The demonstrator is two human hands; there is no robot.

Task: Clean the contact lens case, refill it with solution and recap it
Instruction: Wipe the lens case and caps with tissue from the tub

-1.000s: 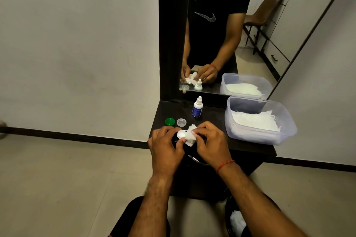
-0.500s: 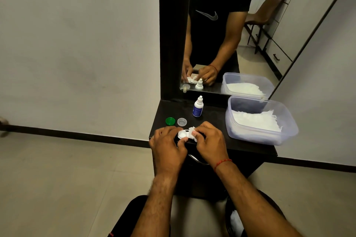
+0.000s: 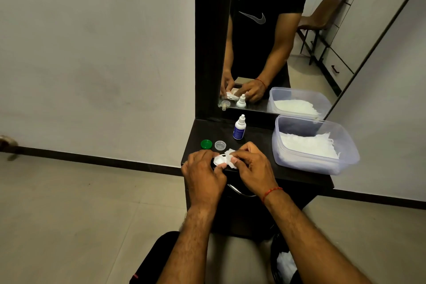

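- One case [image 3: 219, 159] at the surface's [image 3: 288, 170] near edge; left hand [image 3: 202, 175] pinching it; right hand [image 3: 251, 168] pinching one tissue [image 3: 229, 153]
- Two caps, green [image 3: 206, 144] and clear [image 3: 220, 145], just beyond
- One bottle [image 3: 239, 128] farther; one tub [image 3: 315, 145] right

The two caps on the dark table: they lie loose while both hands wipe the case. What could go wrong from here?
1. The green cap and the clear cap lie near the table's front left edge, beside the left hand; a nudge might send them to the floor.
2. The right hand presses tissue into the lens case; fibres may stay inside.
3. The solution bottle stands upright just behind; reaching could tip it.
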